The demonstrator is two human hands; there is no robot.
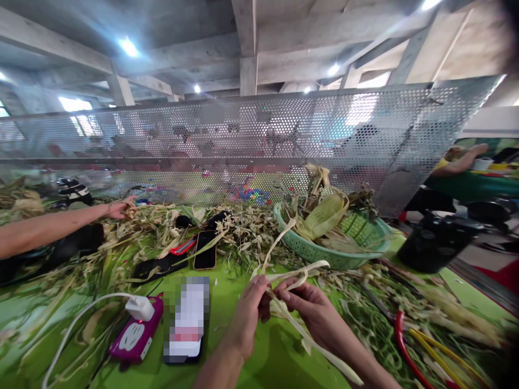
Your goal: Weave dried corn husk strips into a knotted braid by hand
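Both my hands meet above the green table, pinching strips of pale dried corn husk (305,330). My left hand (252,305) grips the strips between thumb and fingers, with one end rising toward the basket. Close beside it, my right hand (310,308) holds the same strips, its thumb and forefinger pressed together. Long ends hang below the right hand toward the lower right. Just beyond the hands stands a mint-green plastic basket (324,254), holding a large green-yellow corn husk (324,216) and drier brown husks.
A phone (188,319) with a blurred screen lies left, by a purple power strip (138,329) with a white plug. Husk scraps (243,232) cover the back. Red-handled scissors (400,335) and a black container (438,240) are right. Another person's arm (60,224) reaches in. A perforated metal screen (227,129) stands behind.
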